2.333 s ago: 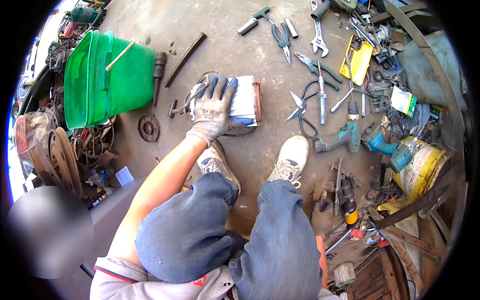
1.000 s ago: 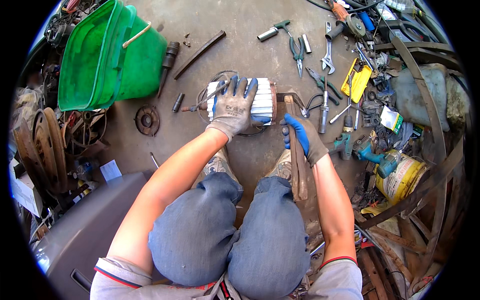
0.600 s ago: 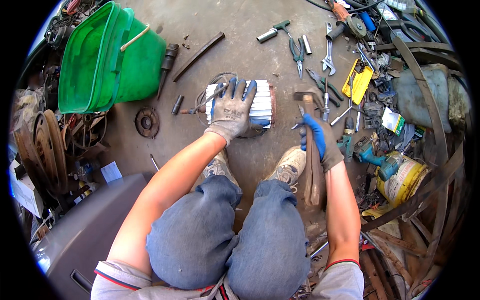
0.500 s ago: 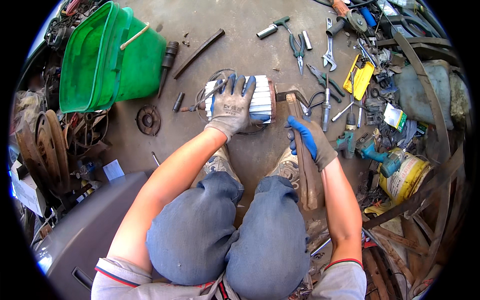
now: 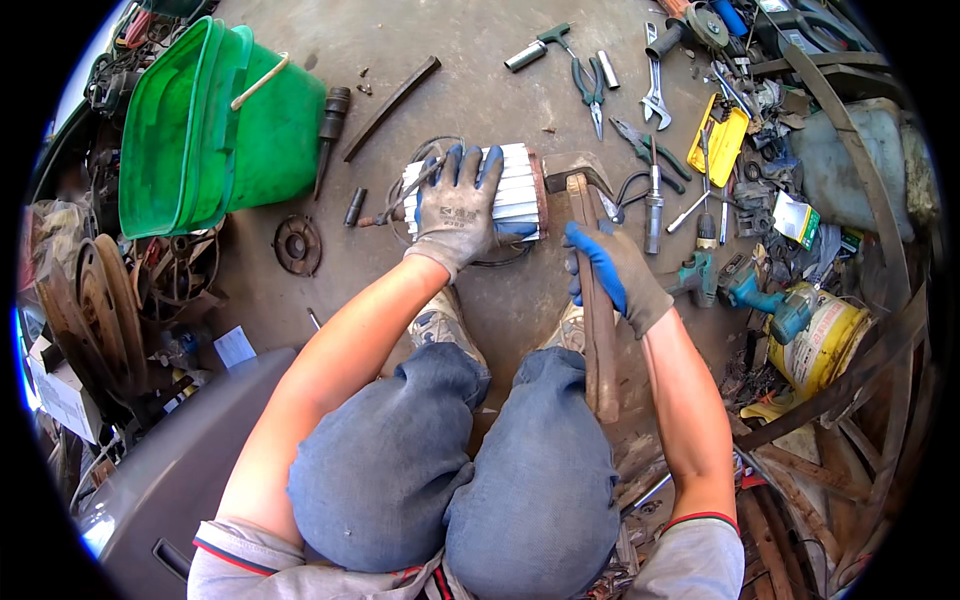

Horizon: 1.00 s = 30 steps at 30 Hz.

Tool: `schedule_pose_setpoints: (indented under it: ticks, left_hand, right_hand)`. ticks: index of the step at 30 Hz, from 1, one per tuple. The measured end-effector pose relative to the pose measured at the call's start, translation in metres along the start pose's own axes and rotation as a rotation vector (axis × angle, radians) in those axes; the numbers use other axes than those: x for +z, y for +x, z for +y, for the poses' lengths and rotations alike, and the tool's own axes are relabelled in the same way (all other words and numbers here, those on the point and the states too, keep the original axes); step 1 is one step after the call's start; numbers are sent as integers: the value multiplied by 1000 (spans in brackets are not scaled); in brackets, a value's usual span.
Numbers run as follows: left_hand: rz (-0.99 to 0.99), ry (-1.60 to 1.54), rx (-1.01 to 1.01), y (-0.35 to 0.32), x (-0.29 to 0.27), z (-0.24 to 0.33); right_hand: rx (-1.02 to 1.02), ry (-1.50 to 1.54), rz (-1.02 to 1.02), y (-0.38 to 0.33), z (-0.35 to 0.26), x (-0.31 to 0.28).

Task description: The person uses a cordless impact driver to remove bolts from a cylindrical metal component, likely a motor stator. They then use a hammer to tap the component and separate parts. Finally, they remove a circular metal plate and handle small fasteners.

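Hammer [image 5: 592,270] head lowered to stator [image 5: 520,195] | right grip [image 5: 612,275] clenches handle | left grip [image 5: 458,210] hides stator top

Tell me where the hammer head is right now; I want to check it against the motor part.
In the head view the hammer is gripped in the right hand, its head just right of the ribbed white cylinder that the left hand presses down.
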<state>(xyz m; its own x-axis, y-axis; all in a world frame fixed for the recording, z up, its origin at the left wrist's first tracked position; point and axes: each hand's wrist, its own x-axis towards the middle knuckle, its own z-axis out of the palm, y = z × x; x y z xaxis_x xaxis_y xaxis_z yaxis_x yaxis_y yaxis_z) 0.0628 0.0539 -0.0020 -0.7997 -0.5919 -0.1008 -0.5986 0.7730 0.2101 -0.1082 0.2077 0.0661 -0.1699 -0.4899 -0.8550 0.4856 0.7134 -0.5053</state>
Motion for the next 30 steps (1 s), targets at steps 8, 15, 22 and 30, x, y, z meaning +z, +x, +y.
schedule_pose_setpoints:
  ticks: [8, 15, 22, 30]
  left_hand:
    - [-14, 33, -14, -3, 0, -5]
    - [-90, 45, -44, -6, -9, 8]
    - [-20, 33, 3, -1, -3, -2]
    - [-20, 39, 13, -2, -6, 7]
  right_hand:
    - [89, 185, 24, 10, 8, -45]
    - [94, 180, -21, 14, 34, -22]
    - [172, 238, -7, 6, 18, -26]
    - [151, 310, -7, 17, 33, -34]
